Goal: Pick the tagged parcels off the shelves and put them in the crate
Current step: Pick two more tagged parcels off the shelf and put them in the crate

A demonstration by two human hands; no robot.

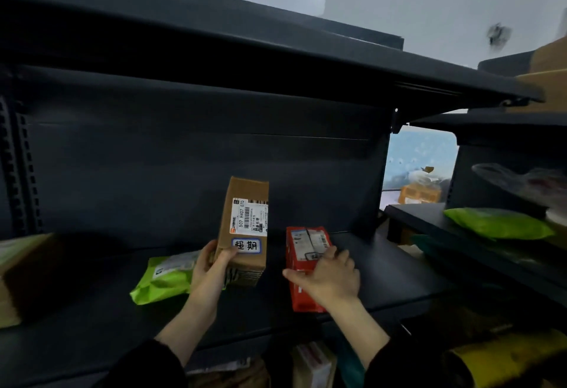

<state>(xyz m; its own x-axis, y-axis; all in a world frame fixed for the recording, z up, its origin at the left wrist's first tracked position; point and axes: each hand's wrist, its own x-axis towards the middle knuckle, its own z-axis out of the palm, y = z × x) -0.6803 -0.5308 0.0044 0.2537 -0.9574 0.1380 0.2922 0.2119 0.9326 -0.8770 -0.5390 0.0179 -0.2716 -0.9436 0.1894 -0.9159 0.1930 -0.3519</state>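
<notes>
The brown box is held upright on the shelf, a little left of centre. Whether its base rests on the board or is just lifted cannot be told. A blue-edged tag is seen on its front, below the shipping label. The red box stands just to its right, apart from it, and a similar tag is partly hidden under the fingers there. The crate is not in view.

Both are judged to be light, stiff cardboard cartons. The brown box is tall and narrow, so toppling is likely if it is let go; it is best taken low, across its narrow sides. The red box looks glossy and perhaps a little slippery, and the label on its front is creased, so pressure is better kept on the edges than on that face.

The left grip is closed on the brown box's lower left edge. The thumb is laid across the front beside the tag and the fingers are hidden behind. The forearm is raised from below. The right grip is curled over the front of the red box, with the thumb stretched to its left edge, so a hold seems to be taken. A green pouch lies behind the left wrist.
</notes>
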